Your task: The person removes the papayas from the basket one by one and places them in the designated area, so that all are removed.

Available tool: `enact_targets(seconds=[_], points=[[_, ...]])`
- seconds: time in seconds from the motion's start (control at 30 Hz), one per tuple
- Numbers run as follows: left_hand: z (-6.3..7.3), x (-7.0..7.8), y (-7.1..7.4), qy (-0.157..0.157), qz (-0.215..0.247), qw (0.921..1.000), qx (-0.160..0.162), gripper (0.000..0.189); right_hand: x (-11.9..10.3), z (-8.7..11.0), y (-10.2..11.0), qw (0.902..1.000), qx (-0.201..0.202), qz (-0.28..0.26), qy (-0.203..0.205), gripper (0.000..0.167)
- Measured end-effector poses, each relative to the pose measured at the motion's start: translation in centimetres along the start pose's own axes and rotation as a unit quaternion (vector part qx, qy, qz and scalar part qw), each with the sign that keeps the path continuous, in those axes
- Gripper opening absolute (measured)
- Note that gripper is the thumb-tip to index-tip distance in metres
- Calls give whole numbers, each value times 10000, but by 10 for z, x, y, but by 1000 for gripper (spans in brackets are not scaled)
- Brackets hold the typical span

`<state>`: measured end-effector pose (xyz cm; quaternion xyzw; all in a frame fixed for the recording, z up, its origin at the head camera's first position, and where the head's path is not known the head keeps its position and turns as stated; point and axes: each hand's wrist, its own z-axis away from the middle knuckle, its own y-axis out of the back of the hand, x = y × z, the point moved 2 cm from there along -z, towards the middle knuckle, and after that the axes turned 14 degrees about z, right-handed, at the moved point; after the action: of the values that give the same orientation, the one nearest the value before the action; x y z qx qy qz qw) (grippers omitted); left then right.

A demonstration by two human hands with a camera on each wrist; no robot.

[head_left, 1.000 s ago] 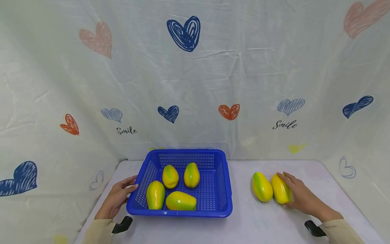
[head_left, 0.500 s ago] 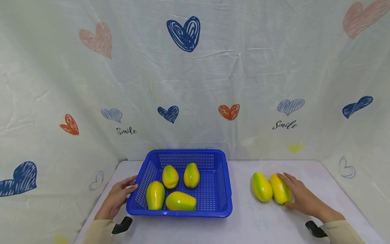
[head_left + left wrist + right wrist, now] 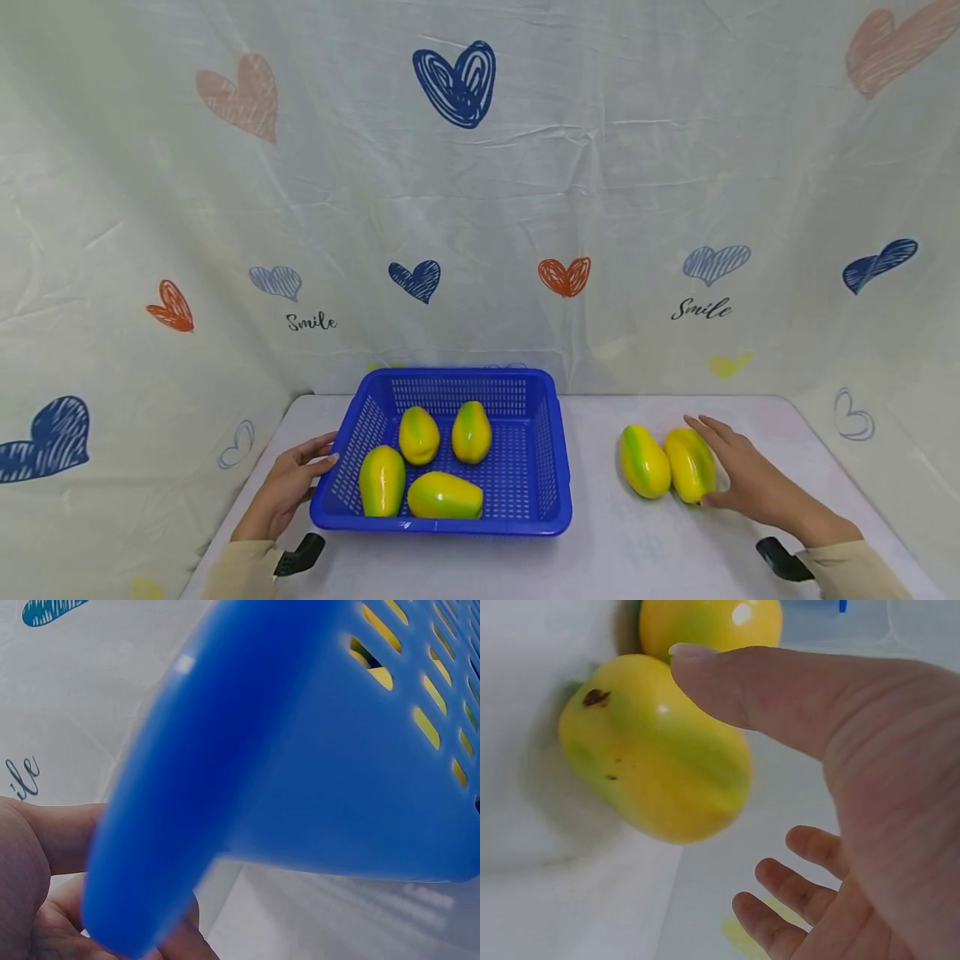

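Observation:
A blue plastic basket (image 3: pixel 525 467) holds several yellow-green papayas, among them one lying on its side (image 3: pixel 446 496) near the front. My left hand (image 3: pixel 283 487) grips the basket's left rim, which hides part of the fingers in the left wrist view. On the table to the right, two more papayas lie side by side: a left one (image 3: pixel 645 461) and a right one (image 3: pixel 691 466). Next to the right one is my right hand (image 3: pixel 753 483), its thumb and fingers spread. In the right wrist view the fingers stand apart from that papaya (image 3: pixel 656 750), while the thumb overlaps its edge.
The white table (image 3: pixel 600 558) carries the basket left of centre. Behind it hangs a pale curtain (image 3: pixel 487 200) printed with hearts and the word "Smile". A dark strap piece (image 3: pixel 783 558) sits at the right wrist, and a similar one (image 3: pixel 300 556) at the left.
My right hand has loosened from the right papaya and drawn slightly to the right, its fingers spreading. That papaya has stayed beside the other one. The left hand and the basket have not moved.

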<state>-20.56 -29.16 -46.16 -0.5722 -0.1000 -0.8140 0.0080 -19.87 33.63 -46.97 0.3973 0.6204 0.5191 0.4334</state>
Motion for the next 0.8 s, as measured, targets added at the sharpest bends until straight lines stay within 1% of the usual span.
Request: enact_targets(seconds=[0.17,0.43,0.6,0.8], points=[[0,-1,0,11,4,10000,23,58,-11,-3,10,9996,184,53,192,115],[-1,-2,1,-23,0,10000,7,59,-34,-10,27,9995,177,64,260,111],[-1,0,0,-14,26,10000,17,57,-50,-14,36,9978,385,-12,535,106],[-1,-2,-2,21,34,9999,98,57,-68,-21,41,9969,352,-16,700,101]])
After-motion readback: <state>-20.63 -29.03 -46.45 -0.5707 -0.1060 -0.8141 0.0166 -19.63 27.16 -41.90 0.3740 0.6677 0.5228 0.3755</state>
